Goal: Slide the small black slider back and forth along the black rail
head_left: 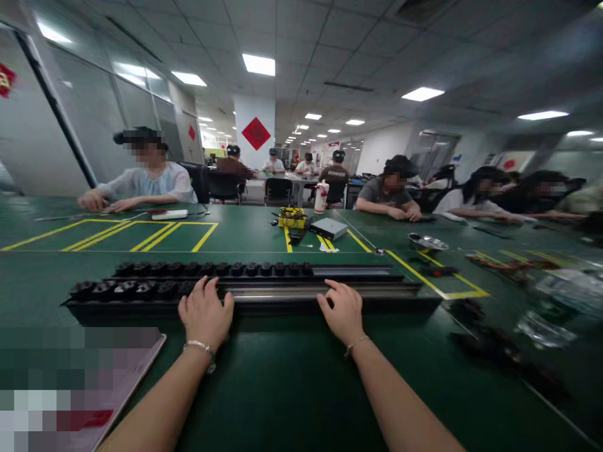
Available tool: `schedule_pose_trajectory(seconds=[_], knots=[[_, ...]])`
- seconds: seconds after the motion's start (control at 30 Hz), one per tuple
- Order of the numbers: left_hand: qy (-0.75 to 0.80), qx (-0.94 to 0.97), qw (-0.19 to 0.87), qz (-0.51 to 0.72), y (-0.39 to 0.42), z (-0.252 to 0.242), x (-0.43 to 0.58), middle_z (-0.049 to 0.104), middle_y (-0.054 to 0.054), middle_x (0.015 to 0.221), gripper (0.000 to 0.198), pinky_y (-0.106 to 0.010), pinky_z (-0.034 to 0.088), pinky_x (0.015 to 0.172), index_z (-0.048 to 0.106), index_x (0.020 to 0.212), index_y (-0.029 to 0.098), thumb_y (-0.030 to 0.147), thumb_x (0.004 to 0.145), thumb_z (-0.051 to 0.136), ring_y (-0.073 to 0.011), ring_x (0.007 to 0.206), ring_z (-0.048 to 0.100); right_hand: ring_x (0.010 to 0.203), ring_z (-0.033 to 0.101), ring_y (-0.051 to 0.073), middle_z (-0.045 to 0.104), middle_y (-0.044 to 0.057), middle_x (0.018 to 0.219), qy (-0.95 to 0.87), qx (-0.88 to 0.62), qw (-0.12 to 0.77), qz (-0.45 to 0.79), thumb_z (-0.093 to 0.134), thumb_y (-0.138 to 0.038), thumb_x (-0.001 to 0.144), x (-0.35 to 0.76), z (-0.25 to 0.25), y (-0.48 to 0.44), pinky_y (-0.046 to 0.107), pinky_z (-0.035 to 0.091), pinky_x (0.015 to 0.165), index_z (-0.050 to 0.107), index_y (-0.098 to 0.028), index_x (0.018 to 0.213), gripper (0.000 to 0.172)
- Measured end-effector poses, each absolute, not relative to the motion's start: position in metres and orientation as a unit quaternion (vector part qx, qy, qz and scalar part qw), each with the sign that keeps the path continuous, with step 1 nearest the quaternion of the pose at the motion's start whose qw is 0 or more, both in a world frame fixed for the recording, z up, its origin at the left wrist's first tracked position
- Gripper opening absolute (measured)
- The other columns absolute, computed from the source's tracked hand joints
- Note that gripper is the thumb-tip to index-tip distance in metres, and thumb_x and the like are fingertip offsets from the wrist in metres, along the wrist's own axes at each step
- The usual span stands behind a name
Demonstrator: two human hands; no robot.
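Observation:
Two long black rails (282, 290) lie side by side across the green table in front of me, each carrying a row of small black parts (141, 287) on its left stretch. My left hand (205, 314) rests on the near rail just right of those parts, fingers curled over its top. Farther right, my right hand (343, 309) lies on the same rail where it is bare, with fingers bent down onto the metal groove. Both wrists wear thin bracelets.
A tablet or booklet (80, 389) lies at the near left. A yellow box (292, 217), grey box (328, 227) and white bottle (321, 197) stand mid-table. A metal dish (428, 241) and plastic bags (560, 301) sit right. Several people work around the tables.

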State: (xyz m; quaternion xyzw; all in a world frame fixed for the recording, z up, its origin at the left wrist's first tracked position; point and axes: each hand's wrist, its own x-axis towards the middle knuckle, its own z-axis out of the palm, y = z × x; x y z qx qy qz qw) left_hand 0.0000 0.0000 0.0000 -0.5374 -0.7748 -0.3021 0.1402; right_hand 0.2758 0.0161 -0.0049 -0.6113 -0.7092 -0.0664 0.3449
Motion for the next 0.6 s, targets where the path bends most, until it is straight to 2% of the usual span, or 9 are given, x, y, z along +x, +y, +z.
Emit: schedule_pose_trajectory(seconds=[0.23,0.43,0.6], knots=[[-0.767,-0.542,0.136,-0.315,0.0042,-0.0033,0.0101,0.047,-0.008,0.129,0.041,-0.049,0.022,0.104,0.050,0.119,0.020,0.034,0.082,0.037,-0.0270,0.111,0.047,0.109,0.049,0.022,0.061,0.002,0.115,-0.711,-0.611,0.341,-0.066,0.046,-0.041,0.082,0.2777,-0.0047,0.0153,0.043,0.028,0.093,0.057,-0.022,0.063,0.028],[-0.770,-0.532,0.131,-0.327,0.0051,-0.0029,0.0098,0.050,-0.014,0.126,0.052,-0.047,0.021,0.105,0.039,0.128,0.012,0.036,0.082,0.036,-0.0270,0.112,0.047,0.109,0.049,0.022,0.061,0.001,0.116,-0.709,-0.617,0.337,-0.059,0.047,-0.040,0.082,0.2766,-0.0029,0.0147,0.043,0.028,0.093,0.057,-0.023,0.064,0.027],[-0.781,-0.532,0.119,-0.304,0.0056,-0.0022,0.0085,0.054,-0.017,0.121,0.056,-0.046,0.019,0.105,0.038,0.128,0.008,0.037,0.081,0.035,-0.0279,0.114,0.046,0.109,0.049,0.022,0.061,0.001,0.116,-0.709,-0.617,0.336,-0.056,0.046,-0.040,0.082,0.2762,-0.0018,0.0139,0.043,0.028,0.094,0.056,-0.022,0.063,0.028]])
